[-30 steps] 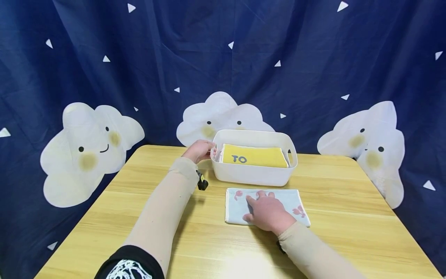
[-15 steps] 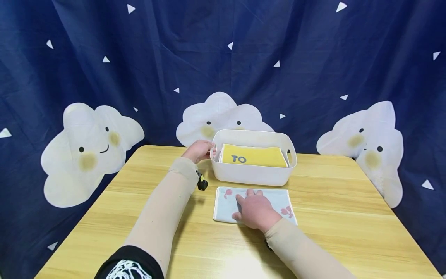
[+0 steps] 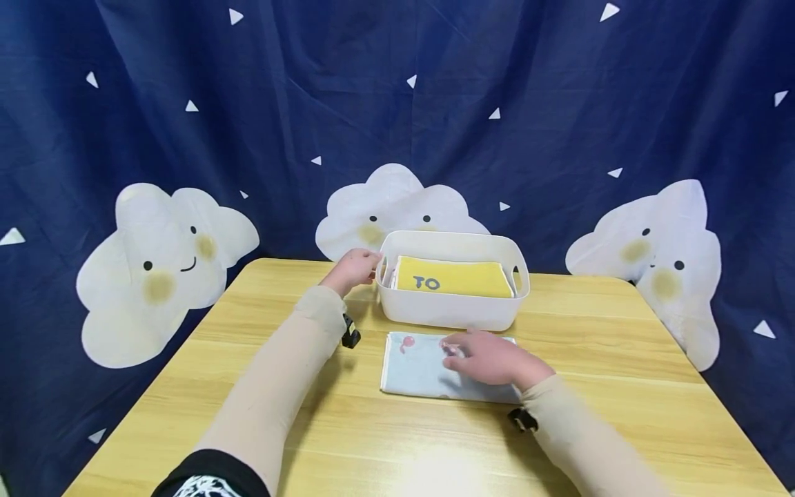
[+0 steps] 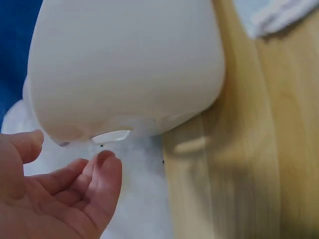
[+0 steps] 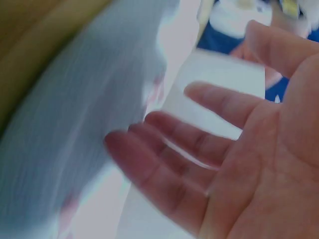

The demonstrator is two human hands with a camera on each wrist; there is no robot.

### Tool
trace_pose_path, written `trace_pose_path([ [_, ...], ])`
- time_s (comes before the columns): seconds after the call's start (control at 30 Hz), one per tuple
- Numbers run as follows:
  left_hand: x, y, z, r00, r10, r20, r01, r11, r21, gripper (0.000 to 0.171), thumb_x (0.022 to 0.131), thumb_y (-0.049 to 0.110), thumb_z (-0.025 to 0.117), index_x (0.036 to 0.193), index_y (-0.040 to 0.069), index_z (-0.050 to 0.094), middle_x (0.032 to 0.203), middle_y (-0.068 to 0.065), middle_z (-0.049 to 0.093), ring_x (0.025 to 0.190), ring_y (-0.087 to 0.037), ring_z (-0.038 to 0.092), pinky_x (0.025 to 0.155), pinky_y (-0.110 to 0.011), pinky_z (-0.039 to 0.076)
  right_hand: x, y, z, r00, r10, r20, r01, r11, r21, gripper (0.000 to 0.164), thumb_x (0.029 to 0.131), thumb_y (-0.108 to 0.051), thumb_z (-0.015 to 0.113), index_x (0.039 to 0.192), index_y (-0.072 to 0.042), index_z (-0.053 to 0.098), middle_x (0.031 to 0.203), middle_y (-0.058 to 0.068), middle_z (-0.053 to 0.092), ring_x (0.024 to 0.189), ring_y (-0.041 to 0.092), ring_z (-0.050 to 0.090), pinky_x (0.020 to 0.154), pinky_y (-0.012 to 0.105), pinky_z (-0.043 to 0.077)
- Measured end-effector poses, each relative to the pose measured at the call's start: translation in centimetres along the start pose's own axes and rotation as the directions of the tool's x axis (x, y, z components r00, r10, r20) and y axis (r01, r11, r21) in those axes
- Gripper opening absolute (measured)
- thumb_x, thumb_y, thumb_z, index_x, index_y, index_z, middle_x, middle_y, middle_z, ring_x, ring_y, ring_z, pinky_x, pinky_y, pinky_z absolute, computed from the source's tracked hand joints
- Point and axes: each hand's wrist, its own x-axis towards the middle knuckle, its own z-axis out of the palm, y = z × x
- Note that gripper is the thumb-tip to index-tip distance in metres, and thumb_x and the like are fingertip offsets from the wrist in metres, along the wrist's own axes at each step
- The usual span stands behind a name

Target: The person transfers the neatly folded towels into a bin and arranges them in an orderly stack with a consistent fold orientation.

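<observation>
A folded light blue towel [image 3: 413, 373] with pink motifs lies on the table in front of a white plastic basket [image 3: 447, 312]. My right hand [image 3: 493, 357] hovers over the towel's right half, fingers spread and relaxed; the right wrist view shows its palm [image 5: 249, 164] with nothing in it. At the basket's left end is my left hand [image 3: 352, 268]. In the left wrist view its loosely bent fingers [image 4: 107, 184] are just apart from the basket wall, near the handle slot. Inside the basket sits a folded yellow towel [image 3: 468, 278] with grey lettering.
The wooden table [image 3: 298, 442] reaches back to a dark blue curtain [image 3: 273, 83] with white triangles and cloud faces. A small black camera [image 3: 350, 333] hangs at the left wrist, another black device [image 3: 523, 419] at the right.
The blue towel slid left under my right hand, which then lifted off it and shifted right. My left hand has drawn slightly back from the basket's end.
</observation>
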Motion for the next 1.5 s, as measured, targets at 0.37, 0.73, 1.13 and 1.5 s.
trace_pose_path([
  [0.37,-5.8,-0.4,-0.2,0.996,0.087,-0.032,-0.071,0.933,0.353,0.041,0.096,0.041,0.046,0.115,0.008,0.061,0.098,-0.012,0.064,0.085,-0.023,0.06,0.073,-0.037,0.048,-2.8,7.6,-2.7,0.989,0.121,-0.087,-0.097,0.966,0.241,0.021,0.091,-0.036,0.059,0.098,-0.017,0.063,0.087,-0.001,0.059,0.076,0.017,0.053,0.067,0.034,0.044],
  [0.73,-10.2,-1.8,4.2,0.975,0.057,0.214,-0.151,0.877,0.456,0.03,0.09,0.038,0.059,0.089,0.009,0.067,0.08,-0.008,0.062,0.067,-0.019,0.055,0.059,-0.033,0.045,-3.2,11.1,-1.2,0.969,0.237,-0.065,-0.216,0.948,0.232,0.034,0.085,-0.035,0.066,0.102,-0.006,0.06,0.09,0.003,0.059,0.08,0.018,0.052,0.07,0.034,0.042],
  [1.13,-11.3,-3.6,6.9,0.982,0.003,0.19,-0.115,0.806,0.581,0.036,0.072,0.034,0.077,0.06,0.015,0.05,0.057,0.003,0.046,0.05,-0.014,0.041,0.048,-0.031,0.037,-2.4,9.9,-0.2,0.975,0.223,-0.013,-0.219,0.967,0.132,0.031,0.074,-0.029,0.076,0.082,-0.008,0.054,0.075,0.002,0.053,0.071,0.019,0.049,0.064,0.032,0.038],
  [1.5,-11.4,-4.3,7.7,0.988,-0.004,0.157,-0.094,0.786,0.61,0.03,0.072,0.03,0.078,0.064,0.013,0.055,0.058,0.001,0.049,0.054,-0.016,0.046,0.051,-0.032,0.039,-2.5,9.3,-0.3,0.985,0.167,0.035,-0.17,0.976,0.137,0.017,0.08,-0.021,0.07,0.073,-0.011,0.059,0.064,-0.001,0.053,0.061,0.016,0.047,0.058,0.031,0.037],
])
